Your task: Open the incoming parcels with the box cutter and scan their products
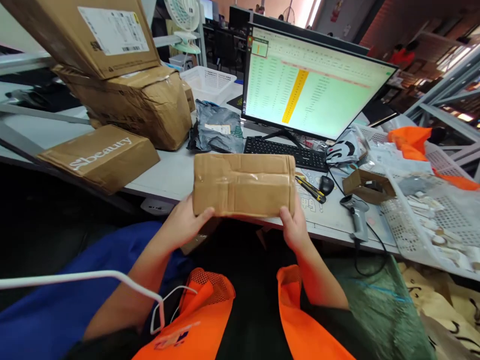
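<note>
A taped brown cardboard parcel point(243, 184) is held up in front of me at the desk's near edge. My left hand point(185, 221) grips its lower left corner, thumb on the front face. My right hand point(294, 227) grips the lower right corner the same way. Both hands are closed on the parcel, and the fingers behind it are hidden.
Several cardboard boxes point(123, 95) are stacked at the left of the desk point(168, 175), with a grey poly mailer point(219, 127) beside them. Behind the parcel stand a monitor point(311, 82) and keyboard point(285, 150). A utility knife point(310, 188), mouse point(326, 185), barcode scanner point(356, 215) and white baskets point(431, 220) lie to the right.
</note>
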{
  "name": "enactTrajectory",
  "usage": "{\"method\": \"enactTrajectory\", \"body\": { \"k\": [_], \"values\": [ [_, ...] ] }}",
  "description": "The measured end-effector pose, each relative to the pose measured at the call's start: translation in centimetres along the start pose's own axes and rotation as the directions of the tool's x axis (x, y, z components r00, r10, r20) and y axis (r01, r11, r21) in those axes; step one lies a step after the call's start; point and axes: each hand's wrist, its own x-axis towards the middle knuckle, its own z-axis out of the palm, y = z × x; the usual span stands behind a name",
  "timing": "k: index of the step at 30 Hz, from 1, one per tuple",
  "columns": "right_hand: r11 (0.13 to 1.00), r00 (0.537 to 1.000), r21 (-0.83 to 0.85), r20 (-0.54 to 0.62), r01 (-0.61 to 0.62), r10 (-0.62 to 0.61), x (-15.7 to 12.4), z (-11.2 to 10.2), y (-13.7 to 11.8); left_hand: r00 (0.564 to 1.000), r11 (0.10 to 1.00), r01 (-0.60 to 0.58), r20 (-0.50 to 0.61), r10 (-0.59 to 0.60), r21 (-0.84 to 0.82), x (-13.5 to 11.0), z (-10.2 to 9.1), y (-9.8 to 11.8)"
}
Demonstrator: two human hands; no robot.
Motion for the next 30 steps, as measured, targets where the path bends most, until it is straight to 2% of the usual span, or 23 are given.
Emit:
{"method": "enactTrajectory", "body": {
  "k": [2, 4, 5, 6, 7, 8, 9, 11, 13, 14, 16, 20, 21, 23, 26, 28, 30],
  "values": [
    [1.000, 0.999, 0.004, 0.046, -0.027, 0.027, 1.9, -0.6, 0.9, 0.995, 0.998, -0.052, -0.089, 0.054, 0.022, 3.3, 2.2, 0.8],
    [0.999, 0.992, -0.027, 0.115, -0.041, 0.044, 2.5, -2.3, 2.9, 0.977, 0.994, -0.092, -0.196, 0.079, -0.058, 5.8, 4.2, 0.9],
    [0.996, 0.993, -0.067, 0.103, -0.056, 0.062, 2.3, -3.7, 4.1, 0.966, 0.988, -0.117, -0.243, 0.089, -0.103, 6.7, 5.1, 0.6],
    [0.988, 0.995, -0.130, 0.037, -0.085, 0.090, 1.7, -5.6, 5.6, 0.954, 0.978, -0.153, -0.279, 0.108, -0.145, 7.4, 5.7, 0.3],
    [0.967, 0.990, -0.217, -0.077, -0.133, 0.119, 1.0, -7.8, 7.1, 0.944, 0.964, -0.194, -0.303, 0.133, -0.181, 7.9, 6.1, -0.2],
    [0.926, 0.963, -0.313, -0.231, -0.211, 0.141, 0.1, -10.3, 8.7, 0.935, 0.949, -0.240, -0.311, 0.170, -0.204, 8.3, 6.3, -0.7],
    [0.856, 0.910, -0.409, -0.385, -0.316, 0.152, -0.7, -13.0, 10.3, 0.927, 0.932, -0.289, -0.306, 0.215, -0.218, 8.6, 6.4, -1.2],
    [0.646, 0.789, -0.525, -0.578, -0.555, 0.208, -2.2, -18.1, 13.3, 0.910, 0.895, -0.370, -0.294, 0.294, -0.249, 9.0, 6.5, -1.9],
    [0.470, 0.698, -0.521, -0.600, -0.712, 0.391, -2.9, -22.1, 15.8, 0.887, 0.860, -0.429, -0.310, 0.343, -0.277, 9.3, 6.5, -2.0],
    [0.413, 0.656, -0.509, -0.578, -0.755, 0.486, -3.0, -23.4, 16.8, 0.874, 0.842, -0.454, -0.327, 0.359, -0.290, 9.4, 6.7, -1.8],
    [0.361, 0.598, -0.489, -0.525, -0.794, 0.605, -2.4, -24.8, 18.3, 0.857, 0.827, -0.481, -0.355, 0.373, -0.292, 9.3, 7.2, -1.2],
    [0.354, 0.571, -0.460, -0.523, -0.814, 0.633, -0.4, -24.9, 18.8, 0.879, 0.907, -0.392, -0.352, 0.321, -0.152, 6.7, 9.2, 0.9],
    [0.382, 0.571, -0.430, -0.527, -0.818, 0.629, -0.2, -24.6, 18.4, 0.885, 0.920, -0.371, -0.348, 0.310, -0.123, 5.7, 9.9, 1.5],
    [0.508, 0.585, -0.301, -0.530, -0.807, 0.614, -0.4, -23.6, 17.0, 0.890, 0.919, -0.379, -0.316, 0.328, -0.113, 3.5, 11.3, 2.6],
    [0.734, 0.647, 0.020, -0.455, -0.679, 0.611, -3.0, -20.5, 13.6, 0.868, 0.884, -0.460, -0.249, 0.429, -0.079, 1.8, 12.6, 3.1],
    [0.780, 0.714, 0.160, -0.325, -0.605, 0.621, -6.0, -17.4, 11.0, 0.853, 0.876, -0.482, -0.229, 0.469, 0.000, 2.3, 12.9, 2.3],
    [0.809, 0.787, 0.177, -0.191, -0.560, 0.587, -9.2, -14.0, 8.6, 0.851, 0.879, -0.476, -0.232, 0.471, 0.041, 3.7, 13.0, 1.1]
  ]
}}
